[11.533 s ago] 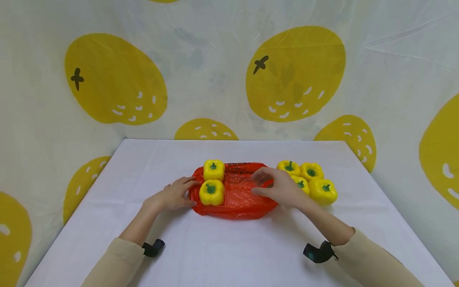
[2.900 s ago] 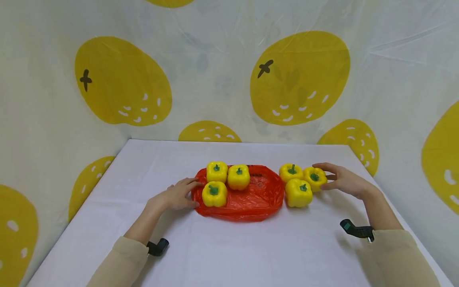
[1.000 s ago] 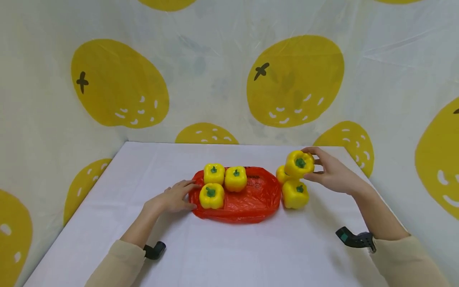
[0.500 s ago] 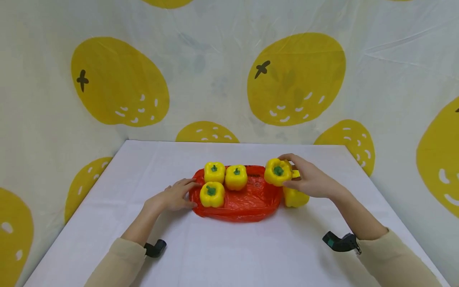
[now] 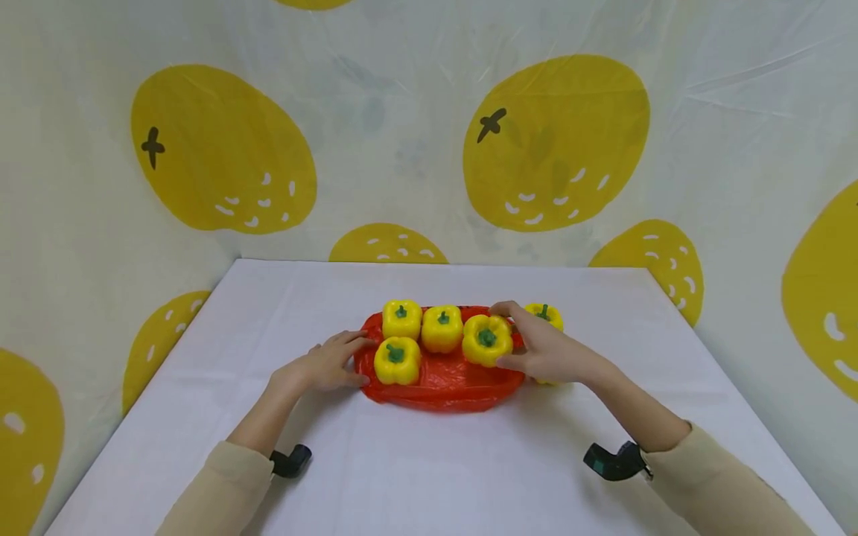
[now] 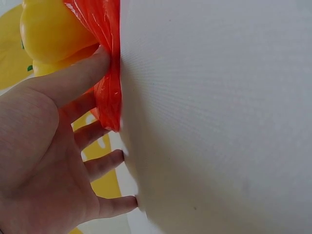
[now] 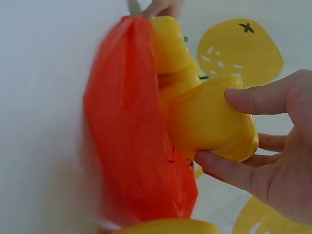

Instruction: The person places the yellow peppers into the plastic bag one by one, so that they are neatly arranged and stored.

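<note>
My right hand (image 5: pixel 553 351) holds a yellow bell pepper (image 5: pixel 487 341) by its side, thumb and fingers curled round it, over the right part of a red plastic bag (image 5: pixel 436 387). Three other yellow bell peppers sit in the bag's left and middle: one at the back left (image 5: pixel 401 320), one beside it (image 5: pixel 442 330) and one in front (image 5: pixel 397 361). At the bag's left end rests my left hand (image 5: pixel 328 362). In the left wrist view its thumb (image 6: pixel 85 75) touches the red rim, and the other fingers are spread with their tips at the table.
To the right of the bag, a yellow bell pepper (image 5: pixel 544 314) stands behind my right hand. Another, mostly hidden by that hand, is nearer to me. The table's white cloth (image 5: pixel 429 476) meets a fruit-print curtain (image 5: pixel 389 149) at the back.
Earlier, my right hand came away from the bag and took a bell pepper from the right-hand group. It has since lifted it and carried it left over the bag. My left hand has stayed put.
</note>
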### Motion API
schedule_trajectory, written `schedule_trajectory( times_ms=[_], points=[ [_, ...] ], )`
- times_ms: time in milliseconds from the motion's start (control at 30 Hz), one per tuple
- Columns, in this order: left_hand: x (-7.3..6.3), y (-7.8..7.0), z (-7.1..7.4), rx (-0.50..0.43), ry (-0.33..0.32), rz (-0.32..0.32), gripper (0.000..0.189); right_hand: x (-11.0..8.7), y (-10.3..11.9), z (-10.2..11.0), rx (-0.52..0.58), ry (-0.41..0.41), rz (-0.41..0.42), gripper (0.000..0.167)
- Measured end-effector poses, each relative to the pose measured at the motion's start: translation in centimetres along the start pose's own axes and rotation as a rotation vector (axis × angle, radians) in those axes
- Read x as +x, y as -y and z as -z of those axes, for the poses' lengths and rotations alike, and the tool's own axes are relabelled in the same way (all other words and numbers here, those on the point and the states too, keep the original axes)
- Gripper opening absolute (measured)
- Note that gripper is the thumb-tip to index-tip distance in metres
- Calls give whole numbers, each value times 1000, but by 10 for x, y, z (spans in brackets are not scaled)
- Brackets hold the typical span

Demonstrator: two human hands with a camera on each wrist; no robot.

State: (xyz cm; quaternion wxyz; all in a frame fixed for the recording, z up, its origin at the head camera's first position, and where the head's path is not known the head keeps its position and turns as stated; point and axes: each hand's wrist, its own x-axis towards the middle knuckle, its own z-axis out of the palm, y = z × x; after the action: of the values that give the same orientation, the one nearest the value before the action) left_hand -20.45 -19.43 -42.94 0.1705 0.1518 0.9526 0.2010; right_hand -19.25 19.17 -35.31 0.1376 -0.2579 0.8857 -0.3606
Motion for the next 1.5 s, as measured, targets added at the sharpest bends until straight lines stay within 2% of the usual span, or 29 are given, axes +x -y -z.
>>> schedule_trajectory(
  times_ms=[300,500,833,1200,1500],
  points=[
    [3,1,-1,-10,1,-20,69,6,1,-22,-22,11,17,65],
    [3,0,-1,-12,3,-23,69,9,4,-37,-15,11,-22,66],
    [-1,0,0,2,4,-34,68,15,8,-65,-15,-34,-60,69],
    [0,0,0,8,-2,-40,68,21,8,-78,-35,-88,-82,71],
    [-1,0,1,19,1,-48,68,24,6,-83,19,-117,-71,73]
  ],
)
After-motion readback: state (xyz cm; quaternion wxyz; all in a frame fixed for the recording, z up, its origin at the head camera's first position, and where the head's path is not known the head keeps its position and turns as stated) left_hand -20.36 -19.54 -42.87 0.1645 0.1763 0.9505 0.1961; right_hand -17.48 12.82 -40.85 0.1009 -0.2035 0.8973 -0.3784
